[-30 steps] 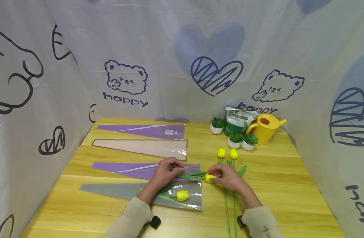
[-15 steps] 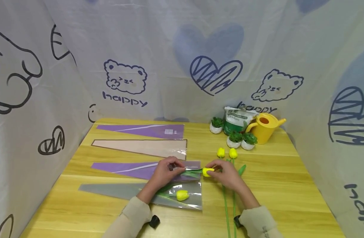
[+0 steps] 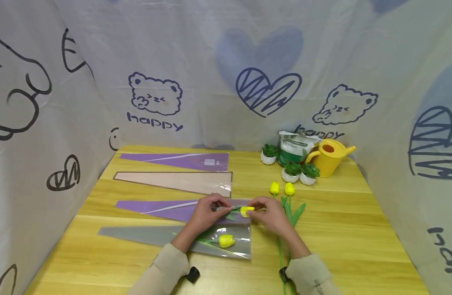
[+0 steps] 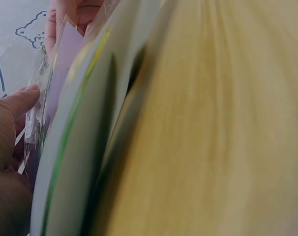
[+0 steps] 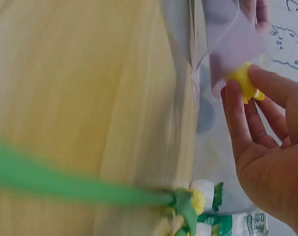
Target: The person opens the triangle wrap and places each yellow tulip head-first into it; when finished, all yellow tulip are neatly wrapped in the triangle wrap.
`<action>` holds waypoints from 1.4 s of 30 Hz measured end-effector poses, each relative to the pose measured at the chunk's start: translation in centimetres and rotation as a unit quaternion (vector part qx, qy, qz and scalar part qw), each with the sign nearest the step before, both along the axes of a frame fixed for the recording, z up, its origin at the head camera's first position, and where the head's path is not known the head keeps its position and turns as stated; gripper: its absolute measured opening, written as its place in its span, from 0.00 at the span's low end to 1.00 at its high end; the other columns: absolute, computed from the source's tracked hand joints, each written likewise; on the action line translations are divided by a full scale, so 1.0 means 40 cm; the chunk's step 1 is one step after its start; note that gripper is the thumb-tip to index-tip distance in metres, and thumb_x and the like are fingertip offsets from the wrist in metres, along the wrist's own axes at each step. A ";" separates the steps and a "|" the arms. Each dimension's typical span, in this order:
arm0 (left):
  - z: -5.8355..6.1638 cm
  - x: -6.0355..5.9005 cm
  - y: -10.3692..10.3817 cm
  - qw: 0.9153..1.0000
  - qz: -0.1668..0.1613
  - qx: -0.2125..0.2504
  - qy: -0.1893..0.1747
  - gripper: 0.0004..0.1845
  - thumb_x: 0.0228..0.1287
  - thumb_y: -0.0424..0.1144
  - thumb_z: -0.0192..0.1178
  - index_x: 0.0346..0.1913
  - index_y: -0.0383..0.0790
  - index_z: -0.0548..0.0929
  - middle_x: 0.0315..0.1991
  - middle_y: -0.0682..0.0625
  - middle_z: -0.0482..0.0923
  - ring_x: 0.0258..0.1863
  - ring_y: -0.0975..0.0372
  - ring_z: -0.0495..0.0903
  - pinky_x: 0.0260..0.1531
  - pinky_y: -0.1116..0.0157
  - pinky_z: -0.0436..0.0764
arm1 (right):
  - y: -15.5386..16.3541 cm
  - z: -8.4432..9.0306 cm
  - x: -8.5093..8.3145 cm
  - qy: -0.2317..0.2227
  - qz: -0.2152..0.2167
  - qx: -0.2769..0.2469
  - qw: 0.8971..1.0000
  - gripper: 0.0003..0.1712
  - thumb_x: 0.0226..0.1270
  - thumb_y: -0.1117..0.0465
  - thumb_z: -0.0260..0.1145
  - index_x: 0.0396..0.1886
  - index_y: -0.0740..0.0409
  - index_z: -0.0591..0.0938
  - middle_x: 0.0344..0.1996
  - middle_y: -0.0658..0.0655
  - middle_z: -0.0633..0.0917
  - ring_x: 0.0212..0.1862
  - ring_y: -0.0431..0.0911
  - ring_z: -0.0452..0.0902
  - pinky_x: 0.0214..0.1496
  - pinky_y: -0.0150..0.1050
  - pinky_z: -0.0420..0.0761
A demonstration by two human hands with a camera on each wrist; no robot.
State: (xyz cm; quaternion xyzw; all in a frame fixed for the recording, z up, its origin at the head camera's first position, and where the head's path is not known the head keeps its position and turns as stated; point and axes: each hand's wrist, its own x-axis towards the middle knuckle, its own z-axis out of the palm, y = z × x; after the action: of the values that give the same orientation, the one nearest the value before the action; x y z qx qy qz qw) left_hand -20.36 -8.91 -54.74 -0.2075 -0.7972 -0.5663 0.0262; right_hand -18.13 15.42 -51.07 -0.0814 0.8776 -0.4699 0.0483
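Observation:
My left hand (image 3: 215,206) pinches the open end of a purple and clear flower sleeve (image 3: 163,209) lying on the wooden table (image 3: 344,229). My right hand (image 3: 252,207) holds a yellow tulip (image 3: 246,211) by its bud at the sleeve's mouth, its stem and leaves inside. In the right wrist view the fingers (image 5: 237,113) grip the yellow bud (image 5: 243,81) against the purple sleeve (image 5: 232,39). The left wrist view shows my thumb (image 4: 16,103) on the clear film (image 4: 35,123). In front lies a grey sleeve (image 3: 144,236) with another yellow tulip (image 3: 226,241) in it.
Two loose yellow tulips (image 3: 281,189) lie right of my hands, stems running toward me. A beige sleeve (image 3: 174,181) and another purple sleeve (image 3: 174,160) lie further back. A yellow watering can (image 3: 331,157), small potted plants (image 3: 300,172) and a bag (image 3: 296,145) stand at the back right.
My right hand has moved left with the tulip, sliding its stem and leaves into the purple sleeve. My left hand has stayed on the sleeve's mouth.

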 end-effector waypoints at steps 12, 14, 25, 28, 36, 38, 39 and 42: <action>0.003 0.009 -0.013 1.000 -0.009 -0.014 0.011 0.09 0.63 0.40 0.75 0.45 0.47 0.89 0.44 0.54 0.88 0.44 0.61 0.84 0.48 0.63 0.84 | -0.017 -0.006 0.006 -0.017 -0.019 -0.006 1.000 0.08 0.64 0.61 0.77 0.42 0.53 0.89 0.42 0.51 0.90 0.47 0.46 0.85 0.51 0.46 0.86; 0.006 0.013 -0.025 0.999 -0.008 -0.027 0.014 0.12 0.62 0.40 0.75 0.48 0.47 0.89 0.46 0.54 0.88 0.47 0.60 0.84 0.52 0.62 0.85 | -0.016 -0.007 0.006 -0.024 -0.023 -0.011 0.999 0.08 0.64 0.62 0.76 0.42 0.55 0.88 0.41 0.51 0.90 0.46 0.47 0.85 0.51 0.46 0.86; 0.016 0.020 -0.044 0.995 -0.013 -0.086 0.045 0.11 0.61 0.38 0.75 0.46 0.48 0.90 0.45 0.54 0.89 0.43 0.62 0.86 0.48 0.64 0.86 | -0.015 -0.006 0.005 -0.038 -0.026 -0.027 0.999 0.09 0.64 0.60 0.77 0.44 0.53 0.89 0.43 0.50 0.90 0.47 0.45 0.84 0.51 0.45 0.85; 0.015 0.017 -0.042 0.995 -0.006 -0.087 0.047 0.09 0.61 0.38 0.76 0.44 0.49 0.91 0.43 0.55 0.89 0.41 0.64 0.84 0.46 0.65 0.85 | -0.016 -0.004 0.006 -0.039 -0.020 -0.033 0.998 0.11 0.65 0.60 0.76 0.46 0.53 0.89 0.44 0.51 0.90 0.49 0.46 0.84 0.52 0.45 0.85; 0.018 0.012 -0.047 0.997 -0.006 -0.070 0.041 0.09 0.61 0.37 0.75 0.43 0.49 0.92 0.42 0.54 0.89 0.41 0.63 0.84 0.46 0.66 0.85 | -0.023 -0.004 0.002 -0.043 0.010 -0.054 0.998 0.14 0.68 0.65 0.73 0.53 0.55 0.89 0.48 0.56 0.90 0.51 0.49 0.86 0.50 0.40 0.86; 0.018 0.010 -0.048 0.997 -0.005 -0.065 0.044 0.08 0.61 0.37 0.75 0.43 0.48 0.92 0.42 0.54 0.89 0.40 0.63 0.84 0.45 0.65 0.86 | -0.024 -0.006 0.000 -0.044 0.010 -0.064 0.997 0.14 0.68 0.65 0.72 0.53 0.56 0.89 0.48 0.57 0.90 0.49 0.48 0.86 0.49 0.38 0.86; 0.018 0.009 -0.049 0.997 -0.004 -0.062 0.044 0.08 0.61 0.37 0.75 0.43 0.48 0.92 0.42 0.54 0.89 0.40 0.62 0.84 0.45 0.65 0.86 | -0.024 -0.007 -0.001 -0.043 0.011 -0.070 0.997 0.14 0.68 0.65 0.72 0.53 0.57 0.89 0.48 0.58 0.90 0.48 0.48 0.86 0.48 0.37 0.86; 0.017 0.007 -0.052 0.998 -0.003 -0.055 0.042 0.08 0.61 0.37 0.75 0.43 0.48 0.92 0.42 0.54 0.89 0.40 0.63 0.84 0.44 0.65 0.86 | -0.025 -0.010 -0.003 -0.047 0.008 -0.085 0.995 0.13 0.67 0.65 0.73 0.51 0.59 0.89 0.47 0.59 0.89 0.44 0.46 0.86 0.44 0.34 0.86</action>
State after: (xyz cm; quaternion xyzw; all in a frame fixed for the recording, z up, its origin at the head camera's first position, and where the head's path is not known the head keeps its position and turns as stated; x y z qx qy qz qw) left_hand -20.06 -11.00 -54.07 -0.2343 -0.8246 -0.5128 0.0464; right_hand -18.25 14.43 -51.47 -0.0697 0.8307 -0.5456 0.0859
